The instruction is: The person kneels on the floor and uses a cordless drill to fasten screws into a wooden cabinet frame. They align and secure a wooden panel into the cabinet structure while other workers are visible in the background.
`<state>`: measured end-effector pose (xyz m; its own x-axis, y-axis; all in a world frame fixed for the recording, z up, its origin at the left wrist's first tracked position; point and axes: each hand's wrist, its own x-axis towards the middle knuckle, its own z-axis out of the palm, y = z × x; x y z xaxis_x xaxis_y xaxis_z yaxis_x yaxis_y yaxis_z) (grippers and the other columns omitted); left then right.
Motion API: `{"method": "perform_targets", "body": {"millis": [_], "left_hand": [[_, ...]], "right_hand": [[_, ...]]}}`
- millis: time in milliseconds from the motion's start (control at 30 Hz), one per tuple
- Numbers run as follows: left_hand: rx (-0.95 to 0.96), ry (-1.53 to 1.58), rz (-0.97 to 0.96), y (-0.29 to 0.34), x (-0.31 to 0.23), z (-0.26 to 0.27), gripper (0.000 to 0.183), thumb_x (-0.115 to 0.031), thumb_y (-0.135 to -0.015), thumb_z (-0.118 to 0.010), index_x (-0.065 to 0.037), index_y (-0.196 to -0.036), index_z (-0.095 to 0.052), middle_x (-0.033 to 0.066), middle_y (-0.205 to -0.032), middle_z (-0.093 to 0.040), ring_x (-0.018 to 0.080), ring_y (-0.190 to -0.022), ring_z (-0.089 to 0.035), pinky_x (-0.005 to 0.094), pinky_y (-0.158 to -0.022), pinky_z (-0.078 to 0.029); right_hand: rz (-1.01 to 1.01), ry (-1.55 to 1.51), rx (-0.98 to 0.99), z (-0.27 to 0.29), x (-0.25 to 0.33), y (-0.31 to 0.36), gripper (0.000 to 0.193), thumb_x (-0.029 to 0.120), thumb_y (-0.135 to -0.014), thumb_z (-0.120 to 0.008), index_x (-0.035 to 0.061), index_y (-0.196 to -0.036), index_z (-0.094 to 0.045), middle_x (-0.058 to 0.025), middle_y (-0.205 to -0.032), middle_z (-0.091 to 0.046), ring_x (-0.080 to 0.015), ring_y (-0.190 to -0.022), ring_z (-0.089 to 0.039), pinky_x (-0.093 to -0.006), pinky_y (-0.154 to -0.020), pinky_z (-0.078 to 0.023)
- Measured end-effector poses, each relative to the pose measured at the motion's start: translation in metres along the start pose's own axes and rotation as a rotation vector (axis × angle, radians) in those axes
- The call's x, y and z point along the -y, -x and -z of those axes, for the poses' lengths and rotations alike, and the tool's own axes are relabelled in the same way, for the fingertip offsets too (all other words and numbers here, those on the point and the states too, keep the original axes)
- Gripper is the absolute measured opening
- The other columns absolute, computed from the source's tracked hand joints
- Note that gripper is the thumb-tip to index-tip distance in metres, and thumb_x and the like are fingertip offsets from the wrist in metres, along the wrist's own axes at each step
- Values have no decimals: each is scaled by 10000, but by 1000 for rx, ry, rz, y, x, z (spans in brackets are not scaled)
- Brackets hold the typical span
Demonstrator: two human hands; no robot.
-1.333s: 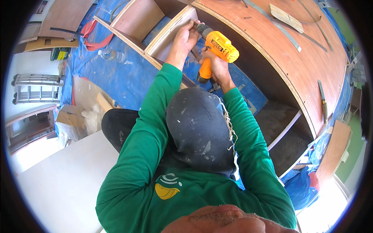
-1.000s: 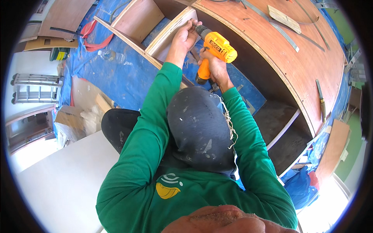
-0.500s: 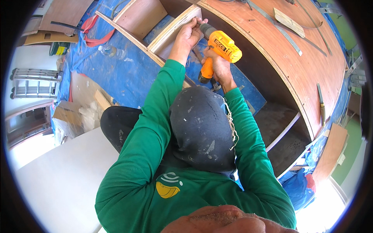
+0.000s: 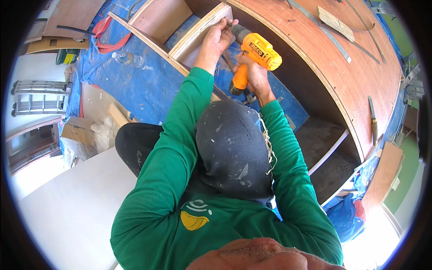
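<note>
Orange plastic covers the drill (image 4: 260, 48), which is at one o'clock, with the right hand (image 4: 257, 79) closed around its handle. The left hand (image 4: 218, 39), at twelve o'clock, has bent fingers just beside the chuck (image 4: 241, 33); whether they pinch something, I cannot tell. If the drill slips, it could hurt these fingers or scratch the divider panel (image 4: 200, 31). At three o'clock, a bladed tool (image 4: 374, 123) lies near the edge of the cabinet top (image 4: 324, 67); strong shaking could make it fall.
</note>
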<state>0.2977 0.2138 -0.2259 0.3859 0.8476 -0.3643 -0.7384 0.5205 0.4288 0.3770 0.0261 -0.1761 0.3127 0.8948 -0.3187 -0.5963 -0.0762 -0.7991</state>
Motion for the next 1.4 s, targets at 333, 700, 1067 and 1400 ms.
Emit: {"method": "perform_targets", "body": {"millis": [333,700,1067,1400], "left_hand": [[-11,-4,10,-1,2,3,109,-46,-1050,-631,59,-1072,-648,174,-1029,-706,359,-1171,-690,472,-1109,-575],[-51,-847,89,64,-10,-27,267,-154,-1109,-565,76,-1211,-654,176,-1140,-715,296,-1168,-686,416,-1095,-557],[240,-2503,-778,53,-81,-34,590,-450,-1072,-568,-214,-1599,-447,156,-1544,-538,483,-1174,-676,580,-961,-578],[353,-2603,-748,45,-88,-32,599,-446,-1090,-528,-214,-1622,-381,235,-1499,-534,513,-1022,-714,604,-863,-600]], "right_hand": [[-5,-13,5,1,-2,-2,181,46,-839,-701,15,-1014,-672,-63,-797,-660,-198,-649,-649,-358,-627,-553],[46,94,43,16,-6,-10,129,93,-862,-686,34,-975,-701,-60,-799,-677,-189,-676,-652,-356,-653,-540],[16,122,78,12,-8,-11,129,108,-880,-683,39,-988,-698,-46,-753,-657,-169,-669,-643,-356,-657,-536],[-2,134,64,11,-5,-7,160,135,-890,-706,37,-1017,-695,-49,-767,-663,-167,-681,-649,-360,-663,-542]]}}
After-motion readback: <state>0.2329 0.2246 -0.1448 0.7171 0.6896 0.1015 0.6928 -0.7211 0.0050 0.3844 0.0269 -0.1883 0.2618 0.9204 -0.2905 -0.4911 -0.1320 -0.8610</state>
